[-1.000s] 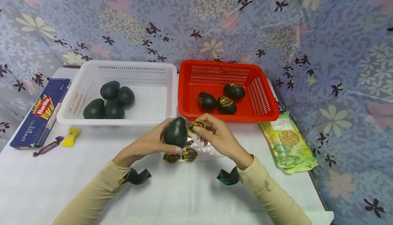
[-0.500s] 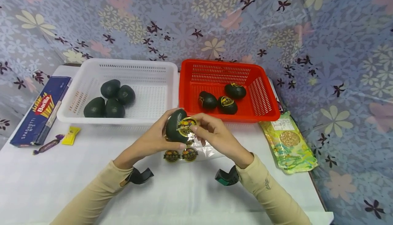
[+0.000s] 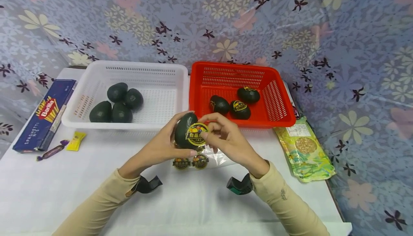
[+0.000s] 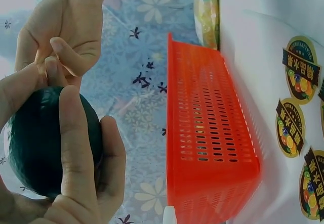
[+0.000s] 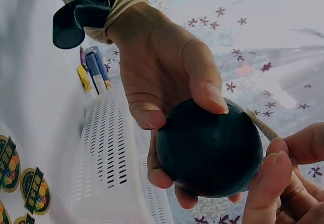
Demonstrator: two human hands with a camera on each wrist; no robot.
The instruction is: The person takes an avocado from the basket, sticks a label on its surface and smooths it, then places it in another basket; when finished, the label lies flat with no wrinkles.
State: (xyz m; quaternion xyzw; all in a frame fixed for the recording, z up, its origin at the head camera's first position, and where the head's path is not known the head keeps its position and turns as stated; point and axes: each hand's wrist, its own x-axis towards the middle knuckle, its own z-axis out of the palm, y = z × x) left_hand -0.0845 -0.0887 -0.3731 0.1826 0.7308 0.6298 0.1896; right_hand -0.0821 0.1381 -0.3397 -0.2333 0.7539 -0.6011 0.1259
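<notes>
Nearest the camera, two beige-sleeved forearms extend over the white tablecloth-covered table [image 3: 64, 178]. The left hand [image 3: 158, 149] is clenched around a dark green, egg-shaped avocado [image 3: 184, 130], fingers and thumb wrapped round it, holding it above the table just in front of the baskets. The right hand [image 3: 226, 141] presses its fingertips against a round gold-and-black sticker [image 3: 197, 134] lying on the avocado's facing side; its fingers are bent on the label's edge. Directly beneath the hands, a clear backing sheet carrying further round gold-and-black stickers [image 3: 190, 162] lies flat on the table. To the right, a green-and-yellow printed snack pouch [image 3: 304, 152] lies near the table edge. To the left lie a small yellow wrapped sweet [image 3: 75, 141], a purple wrapped sweet [image 3: 51, 150] and a blue Barilla spaghetti box [image 3: 43, 116]. Beyond the hands, a white perforated plastic basket [image 3: 155, 96] holds four unlabelled dark avocados [image 3: 117, 102]; touching its right side, a red perforated plastic basket [image 3: 277, 100] holds three stickered avocados [image 3: 237, 103]. A floral-patterned sheet [image 3: 206, 21] forms the backdrop.
</notes>
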